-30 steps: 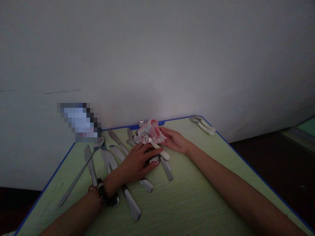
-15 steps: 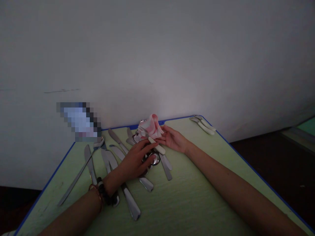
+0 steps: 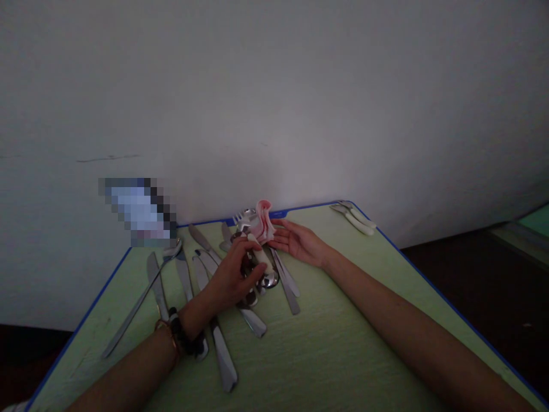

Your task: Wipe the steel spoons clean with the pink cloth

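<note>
Left hand [image 3: 231, 277] grasping a white-handled steel fork [image 3: 253, 243], its tines wrapped in a soft crumpled pink cloth [image 3: 262, 224], right hand [image 3: 298, 243] open, fingers touching the cloth, smooth metal knives [image 3: 206, 269] scattered left of it, pale green table [image 3: 334, 343].

On the pale green, blue-edged tabletop [image 3: 326, 343], the left hand [image 3: 231, 277] grips a white-handled steel fork [image 3: 253, 243] amid scattered steel knives [image 3: 223, 355]. The right hand [image 3: 300, 243] touches a crumpled pink cloth [image 3: 263, 223] beside it.
</note>
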The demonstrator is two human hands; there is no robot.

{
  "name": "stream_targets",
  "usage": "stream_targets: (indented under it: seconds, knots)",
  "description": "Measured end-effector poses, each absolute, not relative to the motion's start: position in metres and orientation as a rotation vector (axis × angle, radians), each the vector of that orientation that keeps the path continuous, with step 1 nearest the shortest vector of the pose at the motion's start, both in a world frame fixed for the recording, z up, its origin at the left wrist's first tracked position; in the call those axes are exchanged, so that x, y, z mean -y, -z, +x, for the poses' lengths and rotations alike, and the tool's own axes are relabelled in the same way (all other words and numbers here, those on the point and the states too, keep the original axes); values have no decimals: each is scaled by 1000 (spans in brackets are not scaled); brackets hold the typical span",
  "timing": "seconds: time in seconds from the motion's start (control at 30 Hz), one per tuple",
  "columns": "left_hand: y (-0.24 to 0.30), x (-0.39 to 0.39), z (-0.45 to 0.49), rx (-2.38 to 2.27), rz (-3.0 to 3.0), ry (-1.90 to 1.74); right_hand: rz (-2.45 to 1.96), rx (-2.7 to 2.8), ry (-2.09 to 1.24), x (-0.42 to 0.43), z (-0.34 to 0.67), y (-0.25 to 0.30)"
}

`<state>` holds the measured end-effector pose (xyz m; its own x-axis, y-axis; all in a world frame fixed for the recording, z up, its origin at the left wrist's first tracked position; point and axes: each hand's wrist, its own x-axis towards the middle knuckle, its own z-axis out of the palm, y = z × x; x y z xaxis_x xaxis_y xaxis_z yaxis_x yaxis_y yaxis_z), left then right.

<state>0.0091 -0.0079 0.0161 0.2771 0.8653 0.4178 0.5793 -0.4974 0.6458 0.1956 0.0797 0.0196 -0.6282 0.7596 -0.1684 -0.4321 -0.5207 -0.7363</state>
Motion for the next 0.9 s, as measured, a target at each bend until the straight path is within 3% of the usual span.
stream_targets:
  seconds: [0.9]
  knots:
    - [-6,5,8,-1247,2153,-1144,-645,910,-2095,-80,194,-16]
